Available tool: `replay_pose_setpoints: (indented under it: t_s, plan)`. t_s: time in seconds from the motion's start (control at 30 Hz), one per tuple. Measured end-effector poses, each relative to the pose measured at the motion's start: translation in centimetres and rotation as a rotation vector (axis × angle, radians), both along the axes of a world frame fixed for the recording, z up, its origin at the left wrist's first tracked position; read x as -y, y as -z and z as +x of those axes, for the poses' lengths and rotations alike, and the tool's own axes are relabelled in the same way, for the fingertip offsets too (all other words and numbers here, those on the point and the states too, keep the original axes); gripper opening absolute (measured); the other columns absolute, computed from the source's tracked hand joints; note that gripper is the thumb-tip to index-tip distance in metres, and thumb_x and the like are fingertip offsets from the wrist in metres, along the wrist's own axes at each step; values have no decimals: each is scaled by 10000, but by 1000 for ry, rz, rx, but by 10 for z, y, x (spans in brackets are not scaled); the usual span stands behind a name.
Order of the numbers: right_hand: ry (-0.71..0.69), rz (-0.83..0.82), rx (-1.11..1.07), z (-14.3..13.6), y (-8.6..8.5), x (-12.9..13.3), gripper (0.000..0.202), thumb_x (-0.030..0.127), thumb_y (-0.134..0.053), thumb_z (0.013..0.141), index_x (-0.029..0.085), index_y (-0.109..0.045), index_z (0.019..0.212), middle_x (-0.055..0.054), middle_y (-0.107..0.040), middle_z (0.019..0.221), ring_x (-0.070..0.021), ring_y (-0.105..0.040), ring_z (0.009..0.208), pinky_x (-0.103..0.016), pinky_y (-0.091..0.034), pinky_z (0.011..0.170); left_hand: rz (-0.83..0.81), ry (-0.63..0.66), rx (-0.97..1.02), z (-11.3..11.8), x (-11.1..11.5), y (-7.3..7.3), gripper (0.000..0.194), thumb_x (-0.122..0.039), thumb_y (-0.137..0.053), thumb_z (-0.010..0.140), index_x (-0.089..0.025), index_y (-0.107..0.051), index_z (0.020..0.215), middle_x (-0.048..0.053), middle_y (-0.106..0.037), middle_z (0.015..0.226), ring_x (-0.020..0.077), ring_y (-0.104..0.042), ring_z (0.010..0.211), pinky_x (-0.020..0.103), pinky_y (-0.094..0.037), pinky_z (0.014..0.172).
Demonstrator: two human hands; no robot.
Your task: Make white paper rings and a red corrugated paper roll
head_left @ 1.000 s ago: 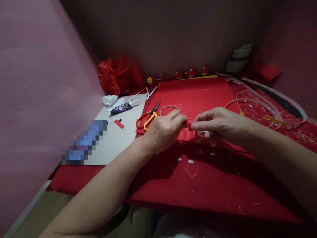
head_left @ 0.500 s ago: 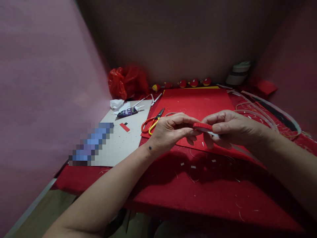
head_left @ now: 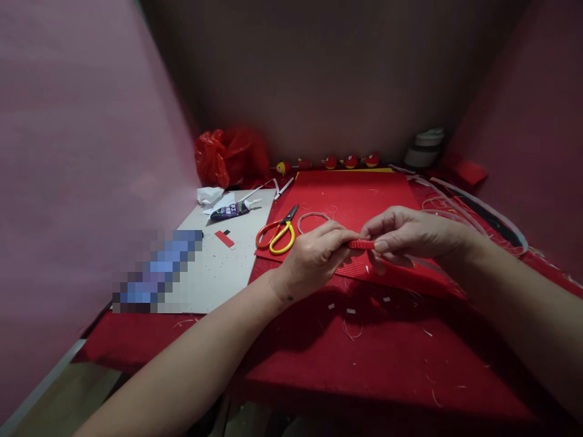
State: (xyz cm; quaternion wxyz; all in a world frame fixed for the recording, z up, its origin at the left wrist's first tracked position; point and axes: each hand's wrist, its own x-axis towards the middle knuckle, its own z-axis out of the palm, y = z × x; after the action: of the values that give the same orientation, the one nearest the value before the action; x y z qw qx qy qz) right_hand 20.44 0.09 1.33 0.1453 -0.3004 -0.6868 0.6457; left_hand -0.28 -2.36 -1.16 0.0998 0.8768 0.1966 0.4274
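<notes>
Between my hands is a small coil of red corrugated paper [head_left: 362, 244], held above the table with its ridged edge toward me. My left hand [head_left: 316, 252] pinches its left side, the fingers covering part of it. The right hand [head_left: 403, 237] grips its right end between thumb and fingers. Beneath them lies a red corrugated sheet [head_left: 350, 197]. Left of my left hand, scissors with one orange and one yellow handle [head_left: 282, 233] rest partly open on the sheet. A pale ring of strip [head_left: 314, 214] lies just behind that hand.
A grey board [head_left: 228, 273] on the left bears a glue tube [head_left: 230, 210], a red paper scrap [head_left: 225, 238] and a blurred-out object [head_left: 159, 267]. Several red bird figures [head_left: 350, 161] line the back, beside a red plastic bag [head_left: 228, 158]. Pale strips [head_left: 478, 206] and a lidded cup [head_left: 424, 149] are right.
The red coil has tilted, so its pale strip underneath no longer shows. Both hands have shifted slightly left in view, and the whole scene has moved a little with the camera.
</notes>
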Motion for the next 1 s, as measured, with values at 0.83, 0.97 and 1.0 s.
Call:
replay_pose_setpoints:
  t_s: [0.83,0.97,1.0]
  plan:
    - [173,28,174,-2,8,16,292,422,-621,691,134,-601,645,-32,-621,527,-87,-488,367,-209,-348,375,338,-296,-377,-1,-5,13,73,-128,-449,845,-129,-519,863,34,-602,755,110,-579,708,214,-487,625]
    - [196,86,197,-5,10,17,320,460,-620,674,145,-597,624,-32,-631,567,-89,-496,391,-216,-340,383,366,-304,-481,-2,-3,11,155,-113,-370,871,-106,-522,895,63,-593,765,122,-578,718,223,-492,603]
    - [216,120,207,-6,11,17,329,470,-612,680,147,-596,618,-29,-626,558,-92,-498,397,-217,-347,390,367,-302,-496,-2,-2,10,172,-112,-356,876,-103,-526,894,70,-592,774,125,-578,726,227,-495,605]
